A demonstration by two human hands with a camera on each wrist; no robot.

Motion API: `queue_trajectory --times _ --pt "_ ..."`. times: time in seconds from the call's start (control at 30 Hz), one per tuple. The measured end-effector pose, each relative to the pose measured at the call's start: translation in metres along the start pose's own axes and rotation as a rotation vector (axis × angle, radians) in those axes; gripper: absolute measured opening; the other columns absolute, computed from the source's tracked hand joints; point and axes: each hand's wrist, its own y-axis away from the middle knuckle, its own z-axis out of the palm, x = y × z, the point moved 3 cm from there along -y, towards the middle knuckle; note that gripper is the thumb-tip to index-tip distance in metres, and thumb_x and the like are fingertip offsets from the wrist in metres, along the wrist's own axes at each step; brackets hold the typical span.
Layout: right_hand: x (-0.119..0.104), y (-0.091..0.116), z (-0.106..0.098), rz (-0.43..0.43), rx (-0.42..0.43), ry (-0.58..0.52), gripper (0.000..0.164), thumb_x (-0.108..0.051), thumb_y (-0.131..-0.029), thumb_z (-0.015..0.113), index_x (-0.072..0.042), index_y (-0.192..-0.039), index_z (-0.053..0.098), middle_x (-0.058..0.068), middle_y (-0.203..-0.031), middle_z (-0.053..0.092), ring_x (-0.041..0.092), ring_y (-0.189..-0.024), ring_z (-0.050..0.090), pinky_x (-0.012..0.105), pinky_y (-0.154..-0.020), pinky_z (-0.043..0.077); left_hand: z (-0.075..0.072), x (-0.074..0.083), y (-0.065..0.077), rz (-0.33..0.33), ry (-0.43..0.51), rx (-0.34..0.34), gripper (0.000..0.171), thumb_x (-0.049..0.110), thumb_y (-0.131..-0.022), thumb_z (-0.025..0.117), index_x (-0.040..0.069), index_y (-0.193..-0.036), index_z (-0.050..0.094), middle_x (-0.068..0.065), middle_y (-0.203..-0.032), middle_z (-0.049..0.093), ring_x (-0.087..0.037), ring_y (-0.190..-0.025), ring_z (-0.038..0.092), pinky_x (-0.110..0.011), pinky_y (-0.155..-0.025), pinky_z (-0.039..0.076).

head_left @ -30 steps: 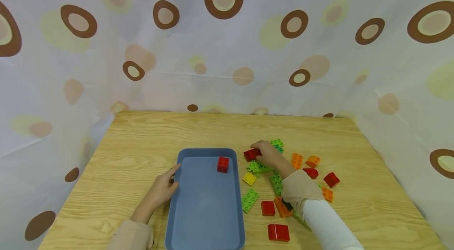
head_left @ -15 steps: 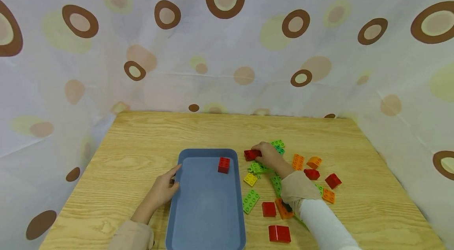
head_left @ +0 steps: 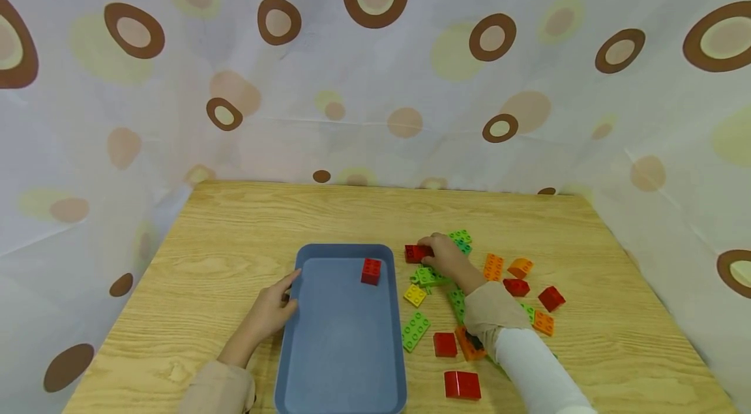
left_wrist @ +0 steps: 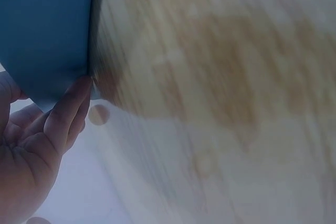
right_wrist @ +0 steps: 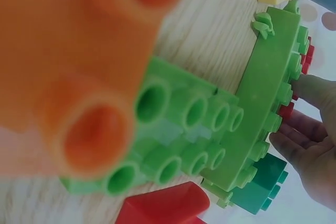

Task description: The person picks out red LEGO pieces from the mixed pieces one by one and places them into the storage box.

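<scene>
Right hand (head_left: pixel 450 257) is pinching a red brick (head_left: pixel 415 253), left hand (head_left: pixel 267 310) gripping the tray (head_left: pixel 339 336); a pick-up is apparently beginning, calling for lifting next.

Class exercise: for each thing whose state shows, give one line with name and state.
Tray, open side up, holding red brick
That red brick, studs up
Left hand, fingers touching tray
Right hand, fingers pinching another red brick
Pinched brick, unclear whether lifted
Yellow brick, studs up
Green brick nearest tray, studs up
</scene>
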Motion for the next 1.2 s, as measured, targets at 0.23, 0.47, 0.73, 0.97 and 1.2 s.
queue_trajectory --times 0.23,0.47,0.73,0.97,1.2 --pt "-0.003 0.003 -0.006 -0.005 0.062 -0.046 0.034 -0.009 -0.085 0.063 0.003 -0.118 0.060 0.020 -0.106 0.059 0.029 -0.092 0.058 0.042 -0.081 0.050 0.000 -0.001 -0.001 -0.019 0.010 -0.025 0.057 -0.005 -0.081 0.050 -0.004 -0.137 0.041 -0.035 -0.123 0.052 -0.033 -0.094 0.062 -0.026 -0.062 0.048" --pt "-0.021 0.008 -0.019 -0.072 0.151 -0.053 0.036 -0.011 -0.083 0.066 0.002 -0.117 0.061 0.019 -0.105 0.060 0.027 -0.088 0.060 0.039 -0.076 0.052 -0.001 -0.001 -0.001 -0.020 0.013 -0.025 0.057 -0.005 -0.081 0.050 -0.004 -0.137 0.041 -0.034 -0.122 0.054 -0.034 -0.095 0.062 -0.028 -0.064 0.049" --pt "-0.049 0.016 -0.031 -0.154 0.172 -0.036 0.035 -0.012 -0.082 0.067 0.001 -0.114 0.063 0.017 -0.102 0.062 0.025 -0.086 0.060 0.036 -0.073 0.052 0.000 0.000 -0.002 -0.025 0.012 -0.028 0.057 -0.005 -0.081 0.050 -0.005 -0.137 0.040 -0.034 -0.122 0.054 -0.029 -0.090 0.063 -0.026 -0.062 0.048" --pt "-0.068 0.026 -0.031 -0.216 0.180 -0.036 0.034 -0.011 -0.081 0.069 -0.001 -0.113 0.064 0.013 -0.101 0.063 0.020 -0.082 0.059 0.030 -0.069 0.052 -0.001 0.002 -0.003 -0.022 0.014 -0.042 0.058 -0.005 -0.081 0.050 -0.005 -0.138 0.038 -0.036 -0.124 0.051 -0.022 -0.076 0.058 -0.023 -0.058 0.044" --pt "-0.095 0.038 -0.022 -0.298 0.147 -0.024 0.035 -0.012 -0.079 0.070 -0.003 -0.112 0.065 0.009 -0.101 0.063 0.017 -0.084 0.059 0.023 -0.069 0.050 0.001 0.003 0.000 -0.022 0.001 -0.033 0.058 -0.005 -0.082 0.050 -0.005 -0.138 0.039 -0.035 -0.122 0.053 -0.028 -0.088 0.062 -0.027 -0.062 0.048"
